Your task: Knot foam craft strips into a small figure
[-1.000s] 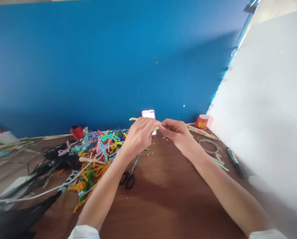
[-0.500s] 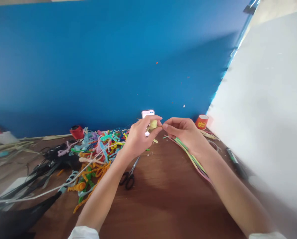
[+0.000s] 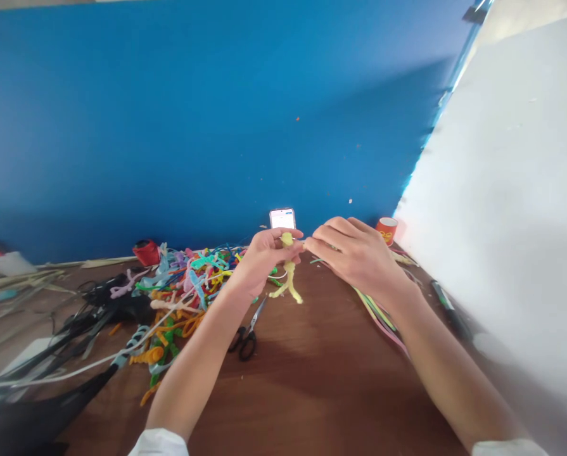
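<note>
My left hand [image 3: 263,258] is closed around a small yellow pipe-cleaner figure [image 3: 289,278], its thumb and fingers pinching the upper part. A rounded top shows between those fingers, and two leg-like ends hang below, spread apart. Close by on the right, my right hand [image 3: 354,253] has its thumb and fingertips pressed together on what looks like a short pale end sticking out from the figure; its other fingers are curled and hide part of it. Below the left hand lies a pair of scissors [image 3: 248,342] with black handles. Behind the hands a phone [image 3: 282,218] stands with its screen lit.
Tangled coloured pipe cleaners [image 3: 202,272] cover the table's left side, with a white cable [image 3: 88,366] across them. Straight pale pipe cleaners [image 3: 382,323] lie under my right forearm. A red paper cup [image 3: 386,230] and a marker [image 3: 449,307] are at right; a blue panel [image 3: 216,126] rises behind.
The yellow figure has been turned so that its two lower ends now hang into view. My right hand has rolled over, its back now facing up, with fingertips still near the left hand's.
</note>
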Action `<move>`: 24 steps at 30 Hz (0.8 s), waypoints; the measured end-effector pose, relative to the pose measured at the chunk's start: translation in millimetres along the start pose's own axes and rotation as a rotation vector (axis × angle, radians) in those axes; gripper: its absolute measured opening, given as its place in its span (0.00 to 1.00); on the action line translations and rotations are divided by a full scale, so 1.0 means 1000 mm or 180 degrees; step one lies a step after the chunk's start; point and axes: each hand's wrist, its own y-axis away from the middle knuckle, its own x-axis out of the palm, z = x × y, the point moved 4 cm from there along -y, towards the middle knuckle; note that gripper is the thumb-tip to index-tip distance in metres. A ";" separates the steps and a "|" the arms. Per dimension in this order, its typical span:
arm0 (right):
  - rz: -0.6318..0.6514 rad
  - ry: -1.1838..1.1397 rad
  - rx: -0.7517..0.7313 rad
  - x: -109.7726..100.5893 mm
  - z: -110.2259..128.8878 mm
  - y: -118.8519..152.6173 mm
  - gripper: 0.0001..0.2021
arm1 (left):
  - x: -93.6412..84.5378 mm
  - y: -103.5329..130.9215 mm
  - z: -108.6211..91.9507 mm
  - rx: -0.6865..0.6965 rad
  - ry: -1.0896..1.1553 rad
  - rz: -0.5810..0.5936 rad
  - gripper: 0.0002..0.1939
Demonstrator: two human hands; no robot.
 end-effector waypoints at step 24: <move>0.0080 -0.6369 0.3879 0.062 0.010 0.009 0.13 | 0.008 0.024 -0.027 0.3671 -0.4027 0.0158 0.13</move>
